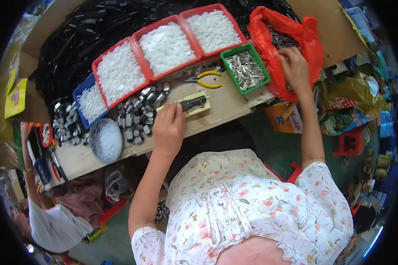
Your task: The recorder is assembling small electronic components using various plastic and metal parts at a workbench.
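Note:
My left hand (169, 126) is at the front edge of the table, its fingers pressed together on the left end of a black plastic part (193, 104). That part lies on a cream-coloured block (199, 111). Over at the right, my right hand (295, 66) reaches into an open red plastic bag (315, 44) of small dark metal pieces (282, 39). Its fingers are curled, and what they pinch, if anything, is hidden. Left of the bag stands a green tray (266, 81) of small silvery metal pins. Yellow-handled pliers (209, 83) lie behind the block.
Three red trays (135, 35) of white plastic pieces stand behind, beside a blue tray (78, 93) of white bits. Black parts (88, 26) heap at the back. Metal-and-black pieces (137, 112) and a round bowl (106, 140) lie left. Another person (57, 225) sits at far left.

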Tool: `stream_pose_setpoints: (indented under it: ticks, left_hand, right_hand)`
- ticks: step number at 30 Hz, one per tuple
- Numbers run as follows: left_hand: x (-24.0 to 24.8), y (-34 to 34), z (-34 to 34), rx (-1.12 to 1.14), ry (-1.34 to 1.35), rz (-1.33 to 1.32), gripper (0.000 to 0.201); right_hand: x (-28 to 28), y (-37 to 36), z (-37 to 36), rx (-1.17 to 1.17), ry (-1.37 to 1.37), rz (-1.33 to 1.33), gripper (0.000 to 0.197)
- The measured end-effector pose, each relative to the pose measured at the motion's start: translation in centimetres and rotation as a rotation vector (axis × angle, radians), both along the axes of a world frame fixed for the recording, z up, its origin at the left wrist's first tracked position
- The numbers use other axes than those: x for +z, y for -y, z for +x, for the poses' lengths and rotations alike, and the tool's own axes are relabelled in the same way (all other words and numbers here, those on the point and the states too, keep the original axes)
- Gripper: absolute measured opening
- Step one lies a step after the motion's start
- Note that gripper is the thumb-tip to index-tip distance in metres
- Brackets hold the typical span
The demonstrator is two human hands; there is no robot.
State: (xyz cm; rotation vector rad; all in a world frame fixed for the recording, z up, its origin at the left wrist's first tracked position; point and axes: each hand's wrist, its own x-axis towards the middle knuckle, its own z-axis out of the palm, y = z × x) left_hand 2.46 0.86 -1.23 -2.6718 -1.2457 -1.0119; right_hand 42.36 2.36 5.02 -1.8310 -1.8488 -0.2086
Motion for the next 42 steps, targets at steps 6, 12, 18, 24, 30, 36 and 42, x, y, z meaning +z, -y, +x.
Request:
stream_pose_setpoints:
  ticks: [6,12,18,24,30,36,42]
  left_hand:
    - [0.1,-0.4,0.5,0.009,-0.108,-0.006,0.025]
    - [0.0,-0.3,0.3,0.010,-0.186,-0.016,0.026]
    - [0.2,-0.2,0.0,0.001,-0.216,0.006,0.028]
    - [-0.1,-0.2,0.5,-0.019,-0.235,0.044,0.027]
    - [0.3,-0.6,0.1,-0.040,-0.188,-0.016,0.026]
    - [-0.2,-0.3,-0.4,-0.015,-0.209,0.035,0.028]
    - [0.1,0.8,0.7,0.064,-0.210,0.065,0.032]
  right_hand:
    - [-6.3,0.0,7.9,-0.061,0.161,-0.097,0.020]
    - [-1.0,2.1,3.4,-0.158,0.058,-0.050,0.022]
    - [1.4,5.6,-8.8,0.317,-0.312,-0.107,0.029]
    - [0.3,5.2,-15.0,0.413,-0.175,-0.611,0.032]
    - [6.1,6.2,-16.4,0.551,-0.346,0.035,0.037]
    - [-1.0,5.1,-17.1,0.437,0.041,-0.581,0.049]
    - [-1.1,5.5,-16.7,0.430,-0.073,-0.488,0.040]
